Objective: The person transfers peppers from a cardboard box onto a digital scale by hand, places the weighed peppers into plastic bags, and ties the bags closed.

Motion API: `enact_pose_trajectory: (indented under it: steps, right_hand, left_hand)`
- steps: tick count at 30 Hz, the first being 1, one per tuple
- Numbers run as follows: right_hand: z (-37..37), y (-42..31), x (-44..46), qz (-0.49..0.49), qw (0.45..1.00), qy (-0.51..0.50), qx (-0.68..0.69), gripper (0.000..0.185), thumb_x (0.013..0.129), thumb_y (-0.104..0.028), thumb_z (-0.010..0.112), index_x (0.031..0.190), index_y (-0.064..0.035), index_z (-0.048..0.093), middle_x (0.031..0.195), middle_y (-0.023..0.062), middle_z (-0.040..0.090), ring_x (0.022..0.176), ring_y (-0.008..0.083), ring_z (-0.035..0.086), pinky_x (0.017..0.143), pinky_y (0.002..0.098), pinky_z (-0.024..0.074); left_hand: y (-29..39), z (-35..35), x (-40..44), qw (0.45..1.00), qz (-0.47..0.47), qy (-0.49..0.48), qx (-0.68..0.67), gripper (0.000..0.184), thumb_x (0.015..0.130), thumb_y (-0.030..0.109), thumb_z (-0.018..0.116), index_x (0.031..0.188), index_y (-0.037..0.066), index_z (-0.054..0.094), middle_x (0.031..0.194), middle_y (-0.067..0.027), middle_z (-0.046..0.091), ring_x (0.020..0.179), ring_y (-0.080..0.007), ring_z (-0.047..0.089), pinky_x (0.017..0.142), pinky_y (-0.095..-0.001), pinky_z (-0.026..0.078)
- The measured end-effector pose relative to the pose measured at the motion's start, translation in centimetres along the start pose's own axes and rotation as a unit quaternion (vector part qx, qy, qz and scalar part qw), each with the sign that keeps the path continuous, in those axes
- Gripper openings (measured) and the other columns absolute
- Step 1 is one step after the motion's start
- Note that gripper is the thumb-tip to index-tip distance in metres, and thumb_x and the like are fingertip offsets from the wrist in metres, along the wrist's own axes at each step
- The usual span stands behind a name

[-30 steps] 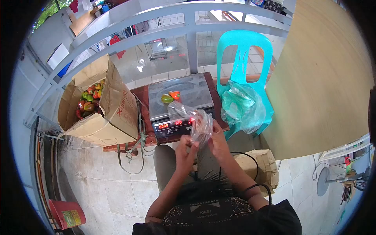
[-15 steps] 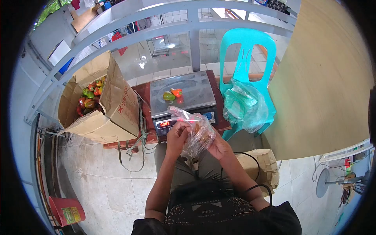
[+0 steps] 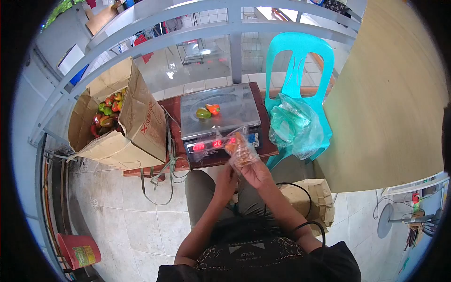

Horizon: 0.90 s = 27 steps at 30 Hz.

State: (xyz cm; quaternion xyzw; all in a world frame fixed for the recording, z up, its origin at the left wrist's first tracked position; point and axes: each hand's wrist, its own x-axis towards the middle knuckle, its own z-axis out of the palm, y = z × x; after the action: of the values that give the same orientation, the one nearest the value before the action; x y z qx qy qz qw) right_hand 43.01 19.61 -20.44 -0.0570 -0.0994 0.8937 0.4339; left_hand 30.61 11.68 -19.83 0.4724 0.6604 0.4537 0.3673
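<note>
A clear plastic bag (image 3: 243, 155) with orange contents is held up in front of the scale's display; the contents' exact kind is blurred by the film. My right hand (image 3: 258, 176) is closed around the bag's lower right side. At the bag's lower left edge, my left hand (image 3: 226, 183) has its fingers drawn together on the plastic, partly hidden. Behind the bag stands a digital scale (image 3: 235, 99) with glowing red digits. On its metal plate lie a green bell pepper (image 3: 203, 113) and an orange-red bell pepper (image 3: 213, 109), side by side.
An open cardboard box (image 3: 148, 129) of peppers (image 3: 108, 110) stands at the left. The scale rests on a dark red table (image 3: 264, 136). A turquoise chair (image 3: 300, 44) holds plastic bags (image 3: 293, 127). A plywood sheet (image 3: 390, 103) rises at the right, and a red bin (image 3: 80, 249) sits lower left.
My left hand has moved down from the bag's upper left to its lower edge. The bag now stands more upright, its loose plastic spread toward the display. The peppers stay on the plate.
</note>
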Motion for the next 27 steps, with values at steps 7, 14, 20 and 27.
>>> enact_pose_trajectory:
  steps: [7,14,20,27]
  right_hand:
    - [3.6,-1.2,0.3,-0.106,0.923,0.023,-0.368,0.062,0.075,-0.009,0.079,0.130,-0.0015,0.053,0.118,0.0065,0.063,0.105,0.0140,0.060,0.091,0.0282,0.0480]
    - [1.0,-1.9,0.3,-0.135,0.847,0.086,-0.506,0.045,0.070,-0.012,0.081,0.111,-0.0023,0.065,0.108,0.0054,0.067,0.096,0.0133,0.062,0.085,0.0295,0.0487]
    - [4.1,-1.5,-0.8,-0.097,0.692,0.124,-0.705,0.048,0.066,-0.021,0.083,0.106,-0.0014,0.065,0.102,0.0114,0.068,0.092,0.0225,0.066,0.083,0.0342,0.0500]
    - [3.7,-0.7,-1.1,-0.118,0.598,0.117,-0.784,0.051,0.065,-0.021,0.083,0.108,-0.0012,0.063,0.100,0.0147,0.067,0.093,0.0299,0.066,0.082,0.0379,0.0505]
  left_hand:
    - [6.9,-0.9,-1.0,0.962,0.212,0.163,0.052,0.026,0.084,-0.001,0.060,0.109,0.002,0.054,0.107,-0.0140,0.056,0.098,-0.0273,0.056,0.087,-0.0380,0.044]
    - [5.3,0.0,-0.5,0.965,0.206,0.161,-0.017,0.024,0.086,0.004,0.063,0.108,0.001,0.054,0.104,-0.0121,0.055,0.096,-0.0215,0.056,0.086,-0.0334,0.045]
    - [5.2,0.8,-1.6,0.978,0.131,0.161,-0.007,0.011,0.089,0.003,0.058,0.098,0.001,0.053,0.100,-0.0123,0.053,0.093,-0.0249,0.054,0.086,-0.0345,0.043]
    - [3.6,0.0,-2.5,0.980,0.118,0.158,-0.037,0.008,0.096,0.009,0.053,0.095,0.002,0.051,0.090,-0.0083,0.051,0.085,-0.0199,0.052,0.079,-0.0335,0.042]
